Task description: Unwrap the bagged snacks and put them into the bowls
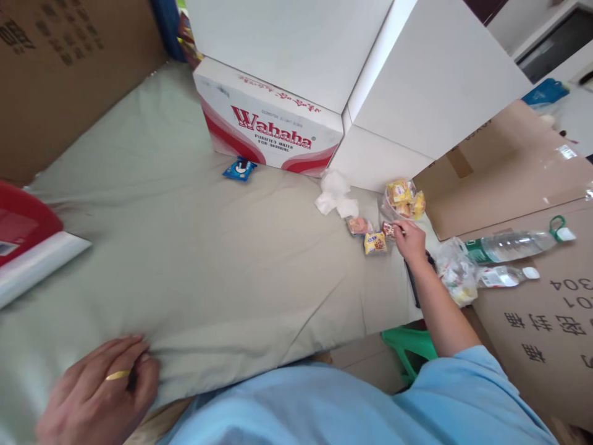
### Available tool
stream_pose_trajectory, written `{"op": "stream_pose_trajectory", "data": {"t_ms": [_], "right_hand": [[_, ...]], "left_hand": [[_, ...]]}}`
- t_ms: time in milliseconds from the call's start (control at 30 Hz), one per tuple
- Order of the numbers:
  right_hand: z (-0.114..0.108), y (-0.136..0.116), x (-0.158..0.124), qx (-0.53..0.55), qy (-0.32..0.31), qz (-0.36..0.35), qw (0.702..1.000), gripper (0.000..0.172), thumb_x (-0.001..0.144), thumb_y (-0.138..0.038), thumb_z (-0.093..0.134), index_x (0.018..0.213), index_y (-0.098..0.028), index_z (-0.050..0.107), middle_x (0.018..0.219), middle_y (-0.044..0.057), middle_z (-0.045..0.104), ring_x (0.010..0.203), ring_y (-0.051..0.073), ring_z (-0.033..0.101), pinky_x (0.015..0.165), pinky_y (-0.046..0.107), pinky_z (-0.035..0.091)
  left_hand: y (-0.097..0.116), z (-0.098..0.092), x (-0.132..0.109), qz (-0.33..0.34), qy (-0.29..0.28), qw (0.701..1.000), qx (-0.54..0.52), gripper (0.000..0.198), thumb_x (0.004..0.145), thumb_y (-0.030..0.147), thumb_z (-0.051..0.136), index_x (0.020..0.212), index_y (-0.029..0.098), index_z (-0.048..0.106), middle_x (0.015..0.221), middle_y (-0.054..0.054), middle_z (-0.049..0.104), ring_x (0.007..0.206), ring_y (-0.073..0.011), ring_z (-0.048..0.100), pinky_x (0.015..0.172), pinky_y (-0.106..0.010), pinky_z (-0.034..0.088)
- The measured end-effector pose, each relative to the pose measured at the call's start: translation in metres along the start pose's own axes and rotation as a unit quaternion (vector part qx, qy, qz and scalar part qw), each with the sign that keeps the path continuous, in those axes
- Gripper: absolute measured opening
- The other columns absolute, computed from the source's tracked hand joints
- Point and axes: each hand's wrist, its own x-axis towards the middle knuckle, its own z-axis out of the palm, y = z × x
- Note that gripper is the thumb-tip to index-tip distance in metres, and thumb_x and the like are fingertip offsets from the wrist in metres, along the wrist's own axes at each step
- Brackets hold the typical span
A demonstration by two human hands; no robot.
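Blue shirt [287, 408] is nearest the head camera. Left hand [99, 389] rests on the cloth [208, 247], relaxed, nothing visible in it. Right hand [411, 241] pinches a dark red packet [388, 230] beside the clear bowl [385, 209]; whether it is lifted cannot be told. Wrapped snacks [399, 193] already fill the bowl. Outside remain a yellow-blue packet [375, 243], a pink packet [357, 225] and, well apart, a blue packet [239, 169].

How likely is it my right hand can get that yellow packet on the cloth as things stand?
Probably yes, though your right hand seems to be pinching a dark red packet, which it may need to release first. The yellow packet lies close by, with nothing seen on top.
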Motion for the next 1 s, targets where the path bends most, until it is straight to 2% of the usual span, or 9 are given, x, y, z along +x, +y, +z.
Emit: {"op": "stream_pose_trajectory", "data": {"t_ms": [167,267,400,500,567,667,733,900,1000], "right_hand": [[0.034,-0.074,0.027,0.01,-0.082,-0.03,0.996,0.038,0.098,-0.03,0.051,0.123,-0.017,0.077,0.122,0.016,0.076,0.111,0.03,0.068,0.099,0.041,0.051],[0.051,-0.101,0.052,0.027,-0.114,0.024,0.993,0.038,0.089,-0.026,0.064,0.123,-0.018,0.076,0.129,0.017,0.072,0.12,0.033,0.063,0.1,0.042,0.049],[0.055,-0.113,0.066,0.075,-0.108,0.098,0.986,0.019,0.088,-0.022,0.059,0.092,-0.018,0.076,0.103,0.015,0.075,0.102,0.028,0.066,0.091,0.039,0.05],[0.048,-0.124,0.048,0.14,-0.071,0.121,0.98,0.024,0.094,-0.033,0.051,0.097,-0.019,0.07,0.089,0.009,0.072,0.084,0.022,0.065,0.078,0.034,0.052],[0.045,-0.144,0.019,0.311,-0.066,0.17,0.933,0.026,0.091,-0.045,0.058,0.097,-0.021,0.065,0.077,0.002,0.064,0.067,0.017,0.059,0.063,0.029,0.048],[0.044,-0.191,-0.038,0.593,-0.125,0.233,0.761,0.036,0.072,-0.049,0.081,0.09,-0.024,0.061,0.071,-0.005,0.057,0.055,0.011,0.05,0.051,0.023,0.04],[0.043,-0.226,-0.074,0.661,-0.183,0.242,0.686,0.037,0.07,-0.046,0.086,0.087,-0.024,0.063,0.069,-0.006,0.057,0.054,0.009,0.049,0.05,0.021,0.038],[0.026,-0.274,-0.118,0.687,-0.294,0.214,0.629,0.029,0.075,-0.043,0.087,0.081,-0.022,0.068,0.068,-0.005,0.057,0.052,0.007,0.046,0.05,0.021,0.038],[0.018,-0.27,-0.116,0.687,-0.321,0.191,0.623,0.027,0.077,-0.043,0.086,0.079,-0.022,0.071,0.068,-0.004,0.057,0.055,0.008,0.047,0.051,0.022,0.039]], "left_hand": [[0.011,0.0,0.001,0.057,-0.029,0.994,0.094,0.018,0.07,0.038,0.066,0.082,0.05,0.074,0.091,0.011,0.077,0.097,-0.0343,0.076,0.101,-0.062,0.057],[0.019,-0.005,0.004,0.064,-0.045,0.994,0.072,0.009,0.074,0.041,0.066,0.079,0.047,0.071,0.09,0.008,0.077,0.095,-0.0351,0.075,0.095,-0.062,0.058],[0.033,-0.017,-0.003,0.027,-0.051,0.998,0.021,0.005,0.078,0.047,0.066,0.081,0.047,0.07,0.092,0.007,0.077,0.09,-0.0339,0.074,0.089,-0.058,0.059],[0.049,-0.021,-0.016,-0.052,-0.038,0.998,0.001,0.008,0.082,0.05,0.066,0.087,0.048,0.071,0.096,0.008,0.077,0.089,-0.0312,0.074,0.087,-0.054,0.06],[0.065,-0.017,-0.019,-0.113,-0.052,0.991,-0.04,0.01,0.087,0.051,0.065,0.092,0.046,0.072,0.094,0.006,0.076,0.088,-0.0282,0.074,0.081,-0.047,0.06],[0.098,0.002,-0.009,-0.152,-0.133,0.967,-0.153,0.02,0.096,0.049,0.06,0.103,0.036,0.074,0.102,0.0,0.074,0.087,-0.0232,0.073,0.075,-0.038,0.06],[0.119,0.02,0.006,-0.124,-0.156,0.959,-0.202,0.029,0.1,0.052,0.058,0.113,0.03,0.071,0.115,-0.006,0.07,0.099,-0.0232,0.072,0.086,-0.039,0.062],[0.149,0.06,0.049,0.008,-0.179,0.966,-0.186,0.092,0.075,0.071,0.082,0.147,0.024,0.052,0.153,-0.017,0.054,0.15,-0.0364,0.045,0.125,-0.058,0.036],[0.147,0.069,0.058,-0.045,-0.299,0.927,-0.224,0.06,0.081,0.067,0.078,0.12,0.022,0.069,0.119,-0.011,0.074,0.122,-0.0319,0.066,0.113,-0.052,0.047]]}}
